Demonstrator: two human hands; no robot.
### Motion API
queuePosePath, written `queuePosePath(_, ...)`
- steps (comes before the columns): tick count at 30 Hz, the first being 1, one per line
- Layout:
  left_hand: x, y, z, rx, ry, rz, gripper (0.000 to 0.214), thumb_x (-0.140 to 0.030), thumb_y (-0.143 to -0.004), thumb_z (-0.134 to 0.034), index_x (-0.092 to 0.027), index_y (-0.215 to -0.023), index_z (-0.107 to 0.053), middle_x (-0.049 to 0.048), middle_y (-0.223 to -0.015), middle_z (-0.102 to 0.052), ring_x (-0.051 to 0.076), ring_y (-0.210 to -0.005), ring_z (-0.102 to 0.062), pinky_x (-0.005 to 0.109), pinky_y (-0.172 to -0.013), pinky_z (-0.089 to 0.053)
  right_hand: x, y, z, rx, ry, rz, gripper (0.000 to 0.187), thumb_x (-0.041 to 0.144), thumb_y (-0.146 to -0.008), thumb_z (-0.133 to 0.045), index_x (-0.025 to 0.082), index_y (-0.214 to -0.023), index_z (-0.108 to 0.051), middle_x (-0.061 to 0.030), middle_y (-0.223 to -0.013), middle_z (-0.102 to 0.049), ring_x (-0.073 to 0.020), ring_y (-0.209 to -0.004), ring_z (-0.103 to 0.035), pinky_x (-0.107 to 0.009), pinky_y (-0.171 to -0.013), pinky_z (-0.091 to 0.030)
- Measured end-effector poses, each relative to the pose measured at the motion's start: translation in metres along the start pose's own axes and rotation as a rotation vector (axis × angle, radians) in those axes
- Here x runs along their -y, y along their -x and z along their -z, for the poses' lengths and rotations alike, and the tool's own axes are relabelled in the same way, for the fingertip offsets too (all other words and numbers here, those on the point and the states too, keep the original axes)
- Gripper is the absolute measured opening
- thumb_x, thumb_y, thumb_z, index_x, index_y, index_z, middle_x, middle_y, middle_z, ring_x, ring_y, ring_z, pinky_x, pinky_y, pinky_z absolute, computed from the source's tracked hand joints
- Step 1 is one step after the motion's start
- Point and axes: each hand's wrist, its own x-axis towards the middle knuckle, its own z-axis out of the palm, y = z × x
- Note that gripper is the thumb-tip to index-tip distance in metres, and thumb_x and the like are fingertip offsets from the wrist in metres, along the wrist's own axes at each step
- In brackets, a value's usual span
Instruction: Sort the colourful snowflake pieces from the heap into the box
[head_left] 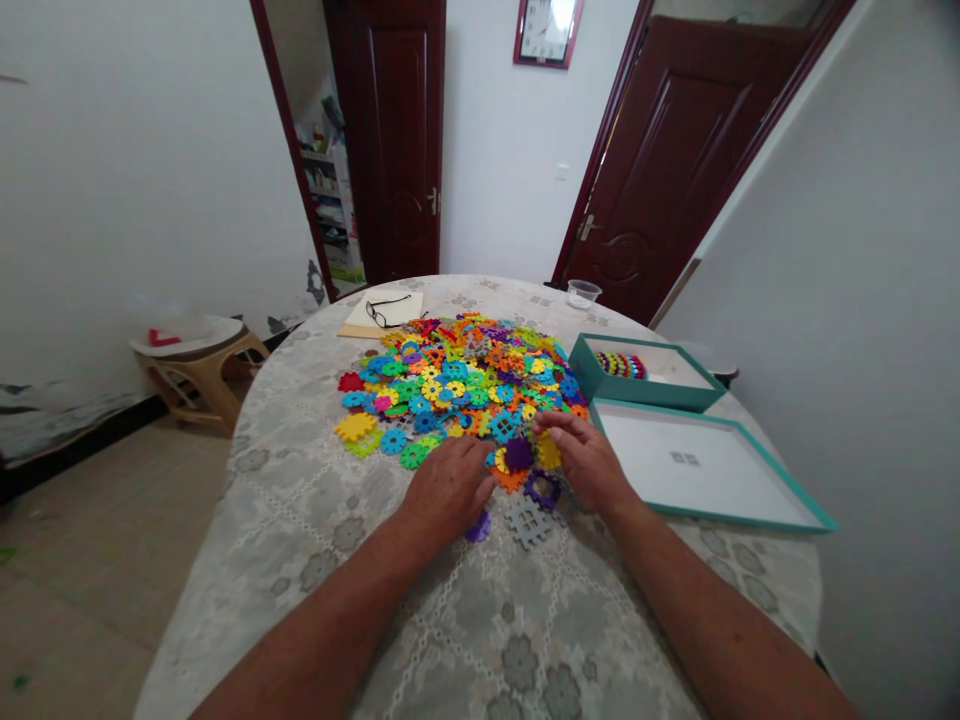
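A heap of colourful plastic interlocking pieces (450, 385), round and square with notched edges, lies on the table. My left hand (448, 487) rests at the heap's near edge, fingers bent forward and thumb apart, with nothing visible in its grasp. A purple disc (478, 526) lies just under its thumb side. My right hand (589, 462) reaches in from the right, fingers apart, beside a yellow square piece (548, 451). Between the hands are a dark purple square piece (519, 454), an orange piece (510, 480), a purple frame-like piece (542, 490) and a grey square piece (528, 523).
To the right stand a teal box (645, 385) holding a row of coloured rings (621, 366) and its white-lined lid (712, 465). Black glasses (380, 315) lie on a pale pad (352, 325) at the back left. A clear plastic tub (583, 293) stands at the far edge.
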Motion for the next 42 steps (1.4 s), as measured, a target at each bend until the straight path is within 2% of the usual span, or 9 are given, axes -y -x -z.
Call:
queuePosePath(6, -0.003, 0.000, -0.009, -0.001, 0.140, 0.043, 0.047, -0.027, -0.094, -0.066, -0.018, -0.139, -0.058, 0.0154, -0.134, -0.067, 0.031, -0.125, -0.061, 0.048, -0.110, -0.048, 0.013, 0.014, -0.012, 0.075, -0.103, 0.017, 0.036, 0.044, -0.090, -0.073, 0.026, -0.121, -0.075, -0.0082, -0.120, -0.077, -0.0275, -0.117, -0.070, -0.048, -0.109, -0.050)
queuePosePath(11, -0.016, -0.006, -0.004, 0.041, 0.587, 0.193, 0.045, -0.028, -0.091, -0.069, -0.025, -0.135, -0.062, 0.0078, -0.115, -0.076, 0.024, -0.102, -0.071, 0.038, -0.092, -0.055, 0.019, 0.030, -0.041, 0.231, -0.244, 0.075, 0.022, 0.039, -0.092, -0.074, 0.029, -0.111, -0.077, -0.0055, -0.130, -0.073, -0.0263, -0.123, -0.067, -0.046, -0.107, -0.052)
queuePosePath(14, -0.017, -0.009, -0.002, 0.050, 0.804, 0.207, 0.039, -0.023, -0.089, -0.066, -0.024, -0.128, -0.066, 0.0061, -0.111, -0.075, 0.021, -0.100, -0.070, 0.033, -0.087, -0.054, 0.027, 0.035, -0.047, 0.331, -0.103, 0.140, 0.020, 0.039, -0.094, -0.072, 0.027, -0.109, -0.076, -0.0058, -0.133, -0.071, -0.0249, -0.123, -0.066, -0.045, -0.108, -0.052)
queuePosePath(19, -0.007, -0.008, 0.004, 0.065, 0.588, 0.323, 0.035, -0.025, -0.089, -0.064, -0.024, -0.124, -0.066, 0.0019, -0.086, -0.070, 0.018, -0.075, -0.063, 0.030, -0.068, -0.046, 0.052, 0.027, -0.005, 0.205, 0.412, 0.212, 0.029, 0.032, -0.097, -0.064, 0.027, -0.125, -0.069, -0.0070, -0.124, -0.072, -0.0225, -0.115, -0.067, -0.039, -0.095, -0.056)
queuePosePath(22, -0.005, -0.007, 0.012, 0.076, 0.464, 0.275, 0.012, -0.027, -0.093, -0.059, -0.024, -0.101, -0.067, 0.0024, -0.085, -0.069, 0.018, -0.076, -0.061, 0.031, -0.068, -0.044, 0.065, 0.026, 0.026, 0.355, 0.762, 0.212, 0.019, 0.027, -0.095, -0.064, 0.025, -0.112, -0.071, -0.0066, -0.114, -0.072, -0.0221, -0.101, -0.067, -0.036, -0.084, -0.055)
queuePosePath(24, -0.006, -0.007, 0.015, 0.084, 0.400, 0.227, 0.010, -0.027, -0.095, -0.056, -0.024, -0.092, -0.065, 0.0023, -0.085, -0.069, 0.019, -0.078, -0.061, 0.032, -0.070, -0.044, 0.069, 0.030, 0.035, 0.503, 0.903, 0.189, 0.020, 0.025, -0.091, -0.068, 0.025, -0.111, -0.070, -0.0063, -0.113, -0.071, -0.0227, -0.101, -0.066, -0.038, -0.090, -0.054)
queuePosePath(29, -0.010, -0.007, 0.011, 0.096, 0.330, 0.130, 0.013, -0.023, -0.093, -0.054, -0.024, -0.088, -0.066, 0.0031, -0.088, -0.071, 0.019, -0.085, -0.064, 0.033, -0.076, -0.048, 0.057, 0.044, 0.024, 0.572, 1.057, 0.187, 0.047, 0.019, -0.076, -0.081, 0.026, -0.121, -0.067, -0.0094, -0.124, -0.065, -0.0270, -0.114, -0.061, -0.039, -0.099, -0.048)
queuePosePath(37, -0.012, -0.006, 0.008, 0.129, 0.342, 0.089, 0.031, -0.010, -0.084, -0.052, -0.027, -0.100, -0.072, 0.0043, -0.101, -0.076, 0.021, -0.094, -0.069, 0.034, -0.085, -0.052, 0.056, 0.034, 0.023, 0.549, 1.108, 0.209, 0.026, 0.016, -0.084, -0.062, 0.020, -0.110, -0.065, -0.0099, -0.108, -0.070, -0.0243, -0.098, -0.063, -0.034, -0.086, -0.046)
queuePosePath(42, -0.015, -0.005, 0.005, 0.144, 0.370, 0.129, 0.034, -0.008, -0.081, -0.055, -0.025, -0.106, -0.070, 0.0045, -0.099, -0.076, 0.021, -0.092, -0.070, 0.033, -0.083, -0.052, 0.053, 0.022, 0.029, 0.415, 1.206, 0.206, 0.015, 0.011, -0.088, -0.053, 0.018, -0.097, -0.063, -0.0095, -0.093, -0.071, -0.0215, -0.083, -0.063, -0.030, -0.074, -0.041)
